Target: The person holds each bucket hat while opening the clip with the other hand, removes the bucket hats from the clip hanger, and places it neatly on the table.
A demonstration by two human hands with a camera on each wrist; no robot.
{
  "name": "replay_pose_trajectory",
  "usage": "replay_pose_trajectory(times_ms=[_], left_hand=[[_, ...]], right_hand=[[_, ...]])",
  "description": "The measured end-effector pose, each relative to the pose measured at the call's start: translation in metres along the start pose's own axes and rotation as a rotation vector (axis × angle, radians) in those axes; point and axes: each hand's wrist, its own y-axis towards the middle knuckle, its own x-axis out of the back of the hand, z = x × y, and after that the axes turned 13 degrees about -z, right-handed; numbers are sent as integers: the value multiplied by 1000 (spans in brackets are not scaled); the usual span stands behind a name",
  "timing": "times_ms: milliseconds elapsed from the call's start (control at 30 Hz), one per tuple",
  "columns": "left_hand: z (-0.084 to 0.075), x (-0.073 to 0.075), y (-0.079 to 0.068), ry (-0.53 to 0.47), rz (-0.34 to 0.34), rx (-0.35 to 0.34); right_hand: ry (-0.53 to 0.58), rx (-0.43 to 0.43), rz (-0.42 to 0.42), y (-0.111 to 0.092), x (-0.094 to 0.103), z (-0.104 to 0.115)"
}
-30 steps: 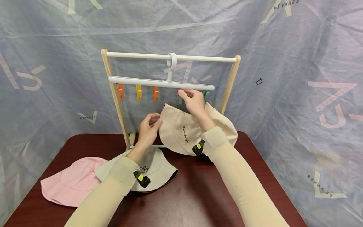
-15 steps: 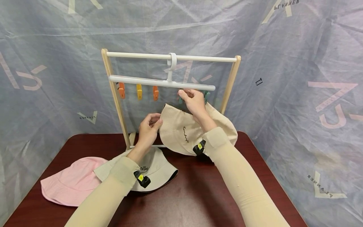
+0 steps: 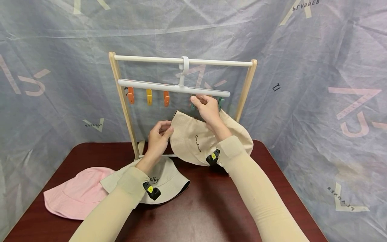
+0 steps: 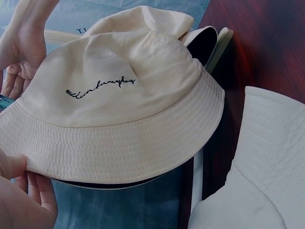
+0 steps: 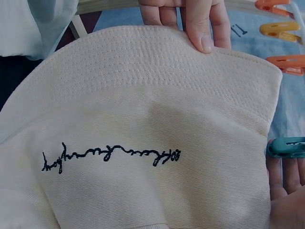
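Observation:
A beige bucket hat [image 3: 184, 134] with dark script embroidery hangs raised in front of the rack. My left hand [image 3: 158, 136] pinches its brim at the left, thumb on the near side, as the left wrist view [image 4: 28, 195] also shows. Up at the white hanger bar [image 3: 145, 84], my right hand [image 3: 208, 109] has thumb and fingers at a green clothespin [image 3: 192, 107] and pinches it. In the right wrist view that green clothespin [image 5: 287, 147] lies against the hat's edge, right fingers [image 5: 276, 176] beside it. Another green clothespin [image 3: 221, 102] is just right of the hand.
Orange [image 3: 130, 95], yellow [image 3: 149, 96] and orange [image 3: 166, 98] clothespins hang from the bar's left half. The wooden rack [image 3: 122, 101] stands on a dark red table [image 3: 205, 208]. A pink bucket hat [image 3: 78, 193] and an off-white bucket hat [image 3: 169, 178] lie at the left.
The hanger's left end has shifted slightly up and right, its clothespins with it. Both hands and the beige hat stay nearly where they were.

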Motion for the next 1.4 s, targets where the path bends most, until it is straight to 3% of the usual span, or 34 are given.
replay_pose_trajectory(times_ms=[367, 767, 1133, 1400], left_hand=[[1, -1, 0, -5, -1, 9], [2, -1, 0, -23, 6, 7], [1, -2, -2, -37, -4, 8], [-2, -2, -4, -46, 0, 18]], right_hand=[[38, -9, 23, -1, 3, -1], [42, -64, 104, -2, 10, 4], [66, -62, 100, -3, 11, 1], [-52, 10, 86, -14, 20, 5]])
